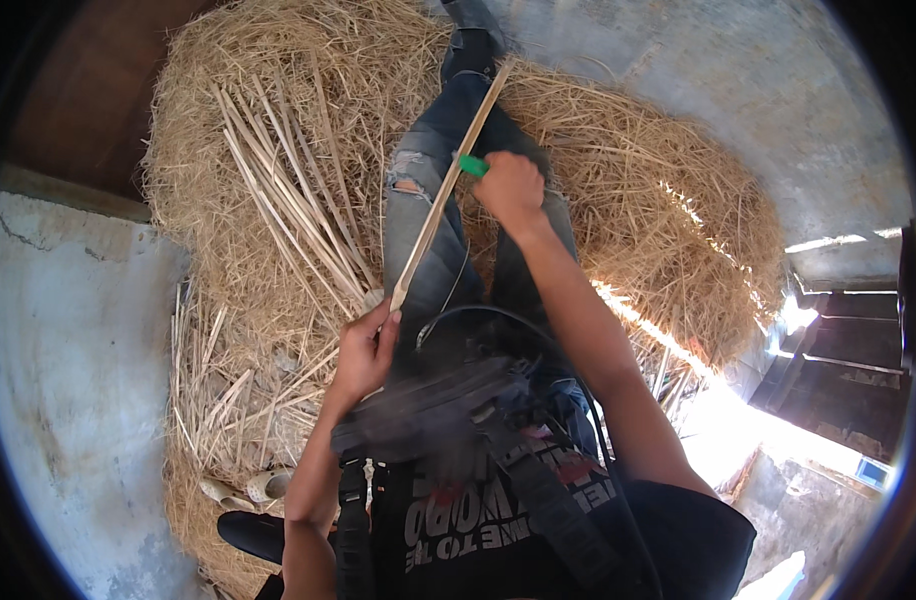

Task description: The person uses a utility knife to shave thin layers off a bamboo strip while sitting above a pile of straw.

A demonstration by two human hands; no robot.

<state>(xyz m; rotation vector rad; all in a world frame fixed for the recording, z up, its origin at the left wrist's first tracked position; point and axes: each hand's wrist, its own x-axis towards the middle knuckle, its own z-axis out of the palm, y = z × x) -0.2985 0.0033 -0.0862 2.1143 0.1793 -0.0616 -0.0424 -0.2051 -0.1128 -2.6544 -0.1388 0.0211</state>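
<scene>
A long, pale split-bamboo strip (430, 222) slants across my legs, from near my waist up toward my far foot. Its near end is gripped by my left hand (363, 350), thumb along the strip. My right hand (513, 190) is closed round a green-handled tool (473, 166), which meets the strip about halfway up. The blade or working end of that tool cannot be made out. My jeans (428, 250), torn at one knee, lie under the strip.
Beyond my left hand lies a bundle of bamboo strips (293, 200) on a thick straw heap (598, 130). Cut bamboo tubes (268, 485) and scattered sticks (228, 400) are at lower left. Concrete walls (78, 380) stand close by; sunlight falls at the right. A cable (568, 370) crosses my lap.
</scene>
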